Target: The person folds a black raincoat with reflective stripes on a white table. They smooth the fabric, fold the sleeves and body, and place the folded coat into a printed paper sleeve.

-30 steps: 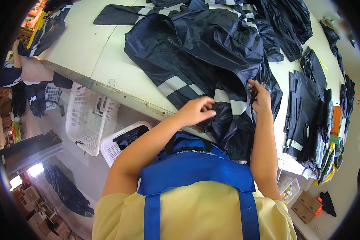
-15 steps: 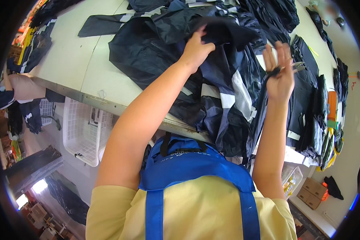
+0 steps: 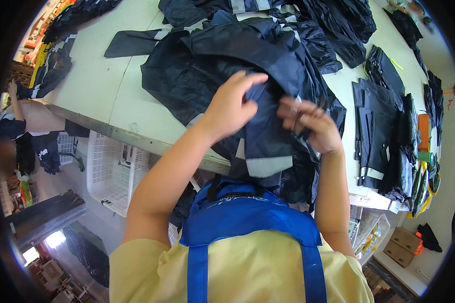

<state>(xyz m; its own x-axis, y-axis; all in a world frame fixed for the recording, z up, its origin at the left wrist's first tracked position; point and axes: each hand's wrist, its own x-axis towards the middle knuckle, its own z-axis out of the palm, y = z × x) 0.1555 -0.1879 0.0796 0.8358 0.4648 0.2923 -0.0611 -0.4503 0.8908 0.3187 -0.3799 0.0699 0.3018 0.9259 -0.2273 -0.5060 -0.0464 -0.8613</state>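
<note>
Dark navy jackets with pale grey reflective bands lie heaped on the white table in front of me. My left hand is over the middle of the nearest garment, thumb and forefinger spread apart with no cloth visibly pinched. A sleeve with a grey band near its end lies below and between my hands, toward the table edge. My right hand, smeared by motion, is at the garment's right side with its fingers curled round small dark-handled scissors. Their blades do not show clearly.
White plastic baskets stand below the table's front edge. Folded dark garments lie to the right, and more jackets at the back. Another person's arm shows at far left. Cardboard boxes sit at lower right.
Both hands have come nearer to me. My right hand has swung left onto the garment with the scissors, fingers now curled. The dark cloth by my left hand has been laid down, and the sleeve turned over.
</note>
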